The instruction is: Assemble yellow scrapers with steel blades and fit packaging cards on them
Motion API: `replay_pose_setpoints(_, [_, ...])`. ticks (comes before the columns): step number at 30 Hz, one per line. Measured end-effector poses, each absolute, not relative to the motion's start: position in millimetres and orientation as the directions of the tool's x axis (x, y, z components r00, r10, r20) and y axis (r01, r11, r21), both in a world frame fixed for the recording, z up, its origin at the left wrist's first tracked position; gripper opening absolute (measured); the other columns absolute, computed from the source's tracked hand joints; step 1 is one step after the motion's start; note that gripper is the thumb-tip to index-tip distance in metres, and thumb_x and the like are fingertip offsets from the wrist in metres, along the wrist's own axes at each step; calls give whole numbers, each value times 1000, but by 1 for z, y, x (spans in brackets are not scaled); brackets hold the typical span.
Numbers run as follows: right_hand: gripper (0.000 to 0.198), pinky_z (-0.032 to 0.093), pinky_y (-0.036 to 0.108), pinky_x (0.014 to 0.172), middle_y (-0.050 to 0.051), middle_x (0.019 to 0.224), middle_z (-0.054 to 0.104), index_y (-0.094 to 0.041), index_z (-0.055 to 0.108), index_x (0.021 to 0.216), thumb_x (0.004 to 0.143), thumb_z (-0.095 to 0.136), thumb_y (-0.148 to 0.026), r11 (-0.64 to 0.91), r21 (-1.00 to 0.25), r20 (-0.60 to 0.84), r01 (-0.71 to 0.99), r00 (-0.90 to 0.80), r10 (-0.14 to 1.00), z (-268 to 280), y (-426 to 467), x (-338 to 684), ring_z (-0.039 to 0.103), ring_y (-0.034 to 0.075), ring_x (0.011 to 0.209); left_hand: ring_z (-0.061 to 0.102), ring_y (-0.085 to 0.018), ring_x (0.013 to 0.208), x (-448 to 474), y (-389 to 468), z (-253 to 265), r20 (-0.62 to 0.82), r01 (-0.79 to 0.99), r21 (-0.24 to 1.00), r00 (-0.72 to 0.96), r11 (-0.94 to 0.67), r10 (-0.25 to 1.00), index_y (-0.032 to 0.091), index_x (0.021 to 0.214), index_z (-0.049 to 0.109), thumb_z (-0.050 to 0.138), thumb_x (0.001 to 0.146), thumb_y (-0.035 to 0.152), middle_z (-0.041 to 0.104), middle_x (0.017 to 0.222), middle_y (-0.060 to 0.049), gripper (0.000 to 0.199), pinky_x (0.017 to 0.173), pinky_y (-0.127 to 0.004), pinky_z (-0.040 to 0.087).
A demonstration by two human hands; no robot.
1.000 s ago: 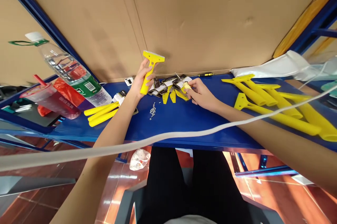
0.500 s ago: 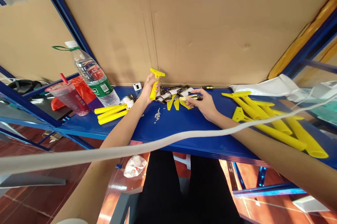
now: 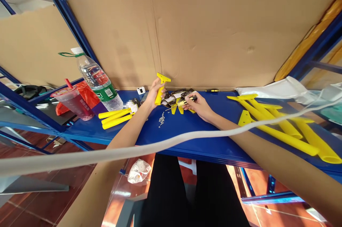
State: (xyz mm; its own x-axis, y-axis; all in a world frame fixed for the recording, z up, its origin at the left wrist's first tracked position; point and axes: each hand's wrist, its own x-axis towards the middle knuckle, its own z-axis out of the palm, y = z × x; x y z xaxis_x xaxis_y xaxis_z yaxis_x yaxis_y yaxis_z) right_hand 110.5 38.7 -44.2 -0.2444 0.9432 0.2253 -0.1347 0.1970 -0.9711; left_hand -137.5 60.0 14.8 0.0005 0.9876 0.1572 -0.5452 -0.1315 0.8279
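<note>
My left hand [image 3: 154, 93] is closed round the handle of a yellow scraper [image 3: 160, 93], its wide head pointing up. In my right hand [image 3: 196, 105] is a screwdriver [image 3: 184, 102] with a yellow and black handle, its tip end toward the left. Below and between the hands lie yellow flat plates [image 3: 178, 109] and black packets [image 3: 179, 94]. A small heap of screws [image 3: 161, 119] rests on the blue shelf [image 3: 181, 134], just in front of my left hand.
Yellow scraper handles [image 3: 280, 123] are piled at the right, and several yellow tubes [image 3: 116, 117] lie at the left. A water bottle [image 3: 107, 91] and a drink cup [image 3: 74, 104] stand farther left. A second screwdriver [image 3: 212, 90] lies by the cardboard. A pale cable [image 3: 171, 141] crosses in front.
My right hand has shifted slightly left with the screwdriver, nearer the scraper. The scraper has tilted in my left hand, its head angled differently. The whole view has shifted a little.
</note>
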Motion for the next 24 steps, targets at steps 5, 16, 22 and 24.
replay_pose_setpoints(5, [77,75,41,82,0,81,81,-29,62,109,68,105,-78,170,-964,226,-205,-295,928,-48,37,115,88,26,79,54,-5,57,-138,65,10,181,-553,821,19,-141,983,27,150,60,81,89,8,79,111,-1,67,41,-15,36])
replay_pose_setpoints(16, [77,77,46,95,3,93,88,-31,64,108,66,106,-80,162,-969,218,-185,-343,914,-52,40,117,92,33,98,57,-5,55,-137,65,8,179,-534,837,54,-123,982,27,147,61,83,87,8,79,110,0,67,41,-16,36])
replay_pose_setpoints(22, [70,76,53,99,2,93,87,-31,65,107,71,106,-75,165,-968,223,-191,-340,914,-51,39,116,91,32,92,59,-5,56,-136,65,6,181,-523,844,70,-118,981,27,148,61,84,86,9,80,110,0,68,40,-16,38])
replay_pose_setpoints(24, [69,76,54,99,2,90,87,-31,66,107,71,106,-74,165,-965,226,-201,-334,915,-51,38,117,91,32,89,60,-5,56,-136,66,5,174,-518,848,75,-110,982,28,147,61,86,86,10,80,110,1,68,41,-16,38])
